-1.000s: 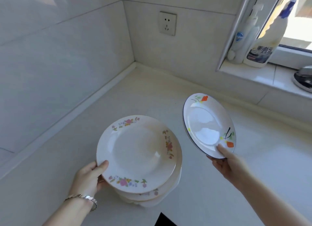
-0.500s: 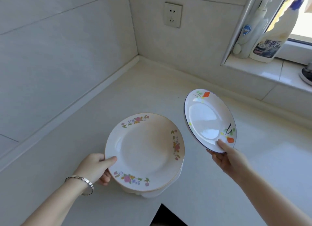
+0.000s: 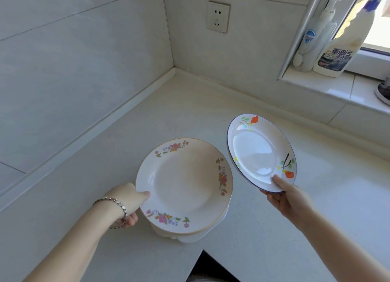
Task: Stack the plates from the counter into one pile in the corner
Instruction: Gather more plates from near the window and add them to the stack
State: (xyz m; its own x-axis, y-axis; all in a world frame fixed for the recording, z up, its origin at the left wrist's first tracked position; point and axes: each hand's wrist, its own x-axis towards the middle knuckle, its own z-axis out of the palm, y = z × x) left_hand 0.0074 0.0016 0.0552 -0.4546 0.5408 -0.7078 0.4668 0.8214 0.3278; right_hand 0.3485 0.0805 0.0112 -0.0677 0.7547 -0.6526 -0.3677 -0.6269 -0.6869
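Observation:
A pile of plates (image 3: 184, 184) is held over the counter near its front edge; the top one is cream with pink flower sprigs and a gold rim. My left hand (image 3: 128, 203) grips the pile at its left rim, thumb on top and fingers below. My right hand (image 3: 287, 197) holds a smaller blue-rimmed plate (image 3: 260, 153) with orange flowers, tilted up in the air just right of the pile, thumb on its near edge. The lower plates of the pile are mostly hidden.
The white counter (image 3: 190, 104) runs back to a tiled corner (image 3: 174, 67) with a wall socket (image 3: 218, 17) above. Two bottles (image 3: 335, 45) stand on the window ledge at the right. A dark gap (image 3: 211, 267) opens at the counter's front edge.
The pile in my left hand has shifted forward and right across the counter. The small plate in my right hand stays raised and tilted beside it.

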